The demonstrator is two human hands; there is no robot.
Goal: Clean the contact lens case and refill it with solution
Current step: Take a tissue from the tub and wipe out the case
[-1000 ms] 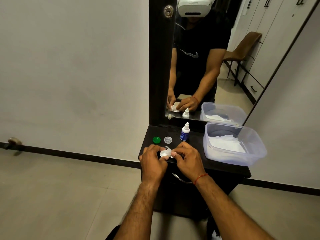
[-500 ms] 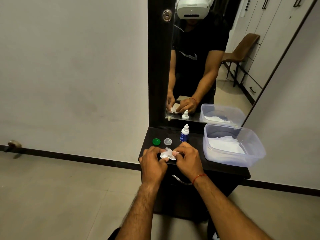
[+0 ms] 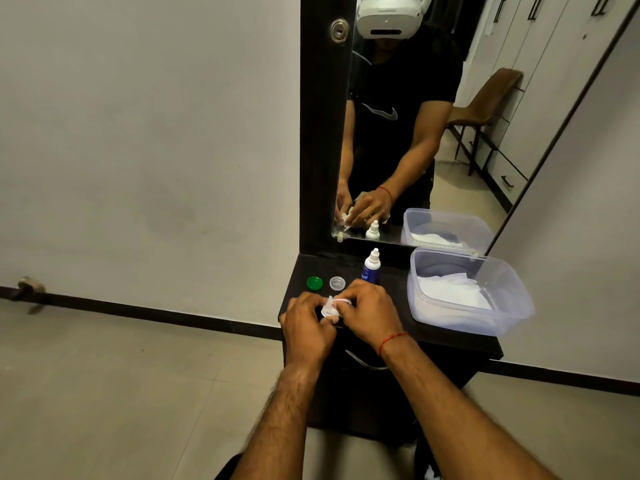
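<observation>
Both hands meet over the front of a black dresser top (image 3: 446,336). My left hand (image 3: 306,329) grips the clear contact lens case (image 3: 327,308), mostly hidden by fingers. My right hand (image 3: 369,311) presses a bit of white tissue (image 3: 335,302) against the case. Behind the hands lie a green cap (image 3: 314,283) and a clear cap (image 3: 337,282), both off the case. A small solution bottle (image 3: 371,266) with a blue label and white tip stands upright just beyond my right hand.
A clear plastic tub (image 3: 512,318) holding white tissues sits at the right of the top. A mirror (image 3: 415,133) rises behind, reflecting a person's hands and a chair. Tiled floor lies to the left and below; a drawer handle (image 3: 363,362) shows under the top.
The hands stay together at the case with small finger shifts; the tissue has turned a little against the case. Caps, bottle and tub have not moved.
</observation>
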